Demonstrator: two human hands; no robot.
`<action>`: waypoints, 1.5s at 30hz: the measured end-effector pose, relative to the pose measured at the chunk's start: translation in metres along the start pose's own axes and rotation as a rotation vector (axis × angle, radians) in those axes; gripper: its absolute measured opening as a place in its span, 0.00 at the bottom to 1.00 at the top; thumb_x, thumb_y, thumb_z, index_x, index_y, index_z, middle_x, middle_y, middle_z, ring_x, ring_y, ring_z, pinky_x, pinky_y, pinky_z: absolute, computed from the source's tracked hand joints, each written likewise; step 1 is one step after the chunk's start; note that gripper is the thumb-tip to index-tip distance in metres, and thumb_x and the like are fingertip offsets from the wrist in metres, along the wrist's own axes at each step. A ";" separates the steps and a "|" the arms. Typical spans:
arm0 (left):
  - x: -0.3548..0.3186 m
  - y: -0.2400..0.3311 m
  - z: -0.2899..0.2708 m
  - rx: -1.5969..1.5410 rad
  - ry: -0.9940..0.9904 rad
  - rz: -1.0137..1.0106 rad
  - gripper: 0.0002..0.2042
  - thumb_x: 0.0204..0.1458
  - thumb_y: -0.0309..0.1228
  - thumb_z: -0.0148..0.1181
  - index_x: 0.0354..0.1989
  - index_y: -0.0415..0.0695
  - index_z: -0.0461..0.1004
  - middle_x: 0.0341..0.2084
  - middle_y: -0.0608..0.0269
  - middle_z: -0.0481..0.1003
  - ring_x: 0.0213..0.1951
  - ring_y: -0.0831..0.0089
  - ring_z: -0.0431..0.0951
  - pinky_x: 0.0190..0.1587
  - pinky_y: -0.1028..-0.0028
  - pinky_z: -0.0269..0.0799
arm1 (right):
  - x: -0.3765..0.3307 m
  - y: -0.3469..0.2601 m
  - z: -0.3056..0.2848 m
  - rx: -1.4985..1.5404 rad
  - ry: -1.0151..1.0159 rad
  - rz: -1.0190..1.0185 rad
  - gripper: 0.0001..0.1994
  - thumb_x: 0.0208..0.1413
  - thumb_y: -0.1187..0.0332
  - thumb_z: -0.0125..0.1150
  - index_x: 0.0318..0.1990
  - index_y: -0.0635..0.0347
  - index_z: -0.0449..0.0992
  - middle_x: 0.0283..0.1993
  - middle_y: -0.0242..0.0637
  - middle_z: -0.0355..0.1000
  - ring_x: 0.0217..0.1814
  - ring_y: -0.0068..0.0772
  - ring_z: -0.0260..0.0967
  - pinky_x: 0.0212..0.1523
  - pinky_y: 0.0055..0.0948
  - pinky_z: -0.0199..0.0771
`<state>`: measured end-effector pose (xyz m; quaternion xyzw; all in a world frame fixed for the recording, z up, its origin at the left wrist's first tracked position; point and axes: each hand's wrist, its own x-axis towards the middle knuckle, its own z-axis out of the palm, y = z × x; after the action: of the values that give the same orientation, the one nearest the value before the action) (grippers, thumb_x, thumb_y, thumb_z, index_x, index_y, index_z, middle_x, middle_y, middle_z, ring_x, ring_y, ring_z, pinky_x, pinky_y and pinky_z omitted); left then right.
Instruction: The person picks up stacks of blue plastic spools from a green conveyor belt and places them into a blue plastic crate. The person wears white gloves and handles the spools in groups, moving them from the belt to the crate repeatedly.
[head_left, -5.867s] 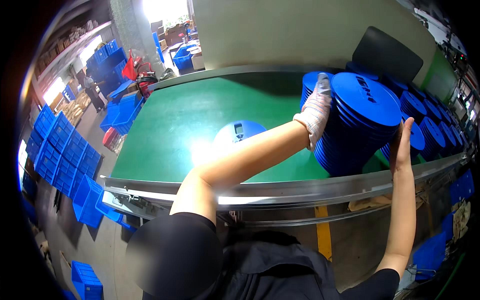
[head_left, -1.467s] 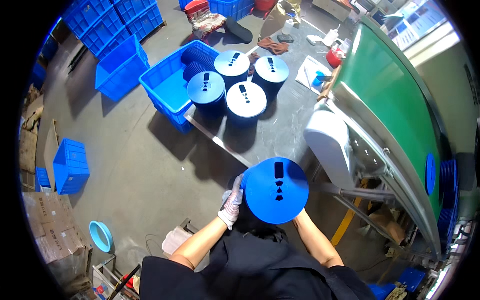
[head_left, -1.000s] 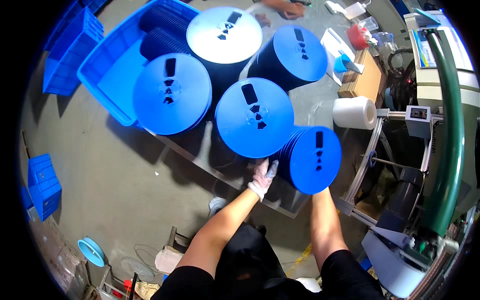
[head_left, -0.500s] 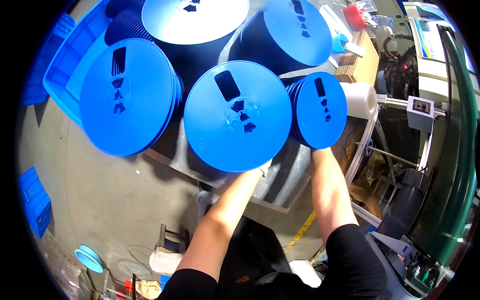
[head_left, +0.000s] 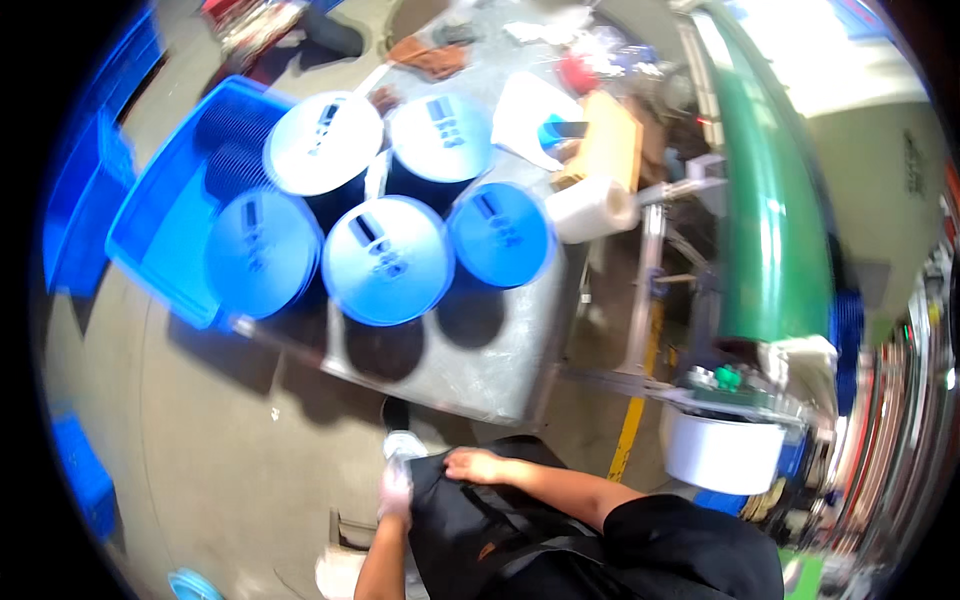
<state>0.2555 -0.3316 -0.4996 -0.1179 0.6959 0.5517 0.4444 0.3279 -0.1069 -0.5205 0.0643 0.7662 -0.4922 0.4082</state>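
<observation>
My right hand [head_left: 478, 465] rests at the upper edge of the black apron [head_left: 465, 515] over my front, fingers bent in on the cloth. Beside the apron's left edge is my left hand [head_left: 396, 490], in what looks like a thin whitish glove; blur smears its fingers. Beyond both hands, several stacks of blue plastic reels stand on a metal table. The front middle stack [head_left: 388, 262] is nearest. To its left is another reel stack [head_left: 260, 255], to its right a smaller one [head_left: 500, 235]. Two more, a pale-lit stack [head_left: 325, 145] and a blue stack [head_left: 440, 140], stand behind.
A blue bin [head_left: 150, 225] holding dark reels adjoins the metal table [head_left: 480, 375] on the left. On the right are a white roll [head_left: 592, 210], cardboard [head_left: 612, 140] and a green-covered machine [head_left: 770, 200]. A white tub [head_left: 725, 452] sits below it.
Both hands have left the front reel stacks and come back to my body, by the apron. My view has drawn back and turned, so the table looks smaller.
</observation>
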 end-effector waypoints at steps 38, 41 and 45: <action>-0.300 0.512 0.651 1.740 -0.209 1.387 0.44 0.42 0.50 0.62 0.66 0.49 0.45 0.60 0.44 0.54 0.61 0.45 0.54 0.61 0.59 0.54 | -0.794 0.065 -0.395 -0.177 1.460 0.063 0.30 0.54 0.50 0.52 0.58 0.64 0.62 0.54 0.51 0.67 0.58 0.46 0.63 0.57 0.38 0.62; -0.277 0.526 0.668 1.708 -0.348 1.103 0.48 0.38 0.54 0.63 0.66 0.50 0.44 0.59 0.39 0.54 0.62 0.42 0.50 0.63 0.57 0.50 | -0.778 0.062 -0.421 -0.190 1.152 0.134 0.43 0.49 0.40 0.50 0.64 0.64 0.49 0.61 0.59 0.57 0.66 0.58 0.49 0.66 0.45 0.44; -0.266 0.518 0.679 1.586 -0.359 1.229 0.50 0.33 0.45 0.70 0.65 0.49 0.47 0.55 0.42 0.59 0.58 0.47 0.59 0.58 0.62 0.59 | -0.765 0.049 -0.414 -0.062 1.093 0.126 0.44 0.51 0.43 0.54 0.67 0.61 0.42 0.70 0.57 0.35 0.73 0.53 0.28 0.69 0.42 0.33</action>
<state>0.4016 0.3625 0.0459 0.6729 0.7241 0.0740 0.1320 0.6237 0.4840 0.0473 0.3441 0.8753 -0.3393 -0.0186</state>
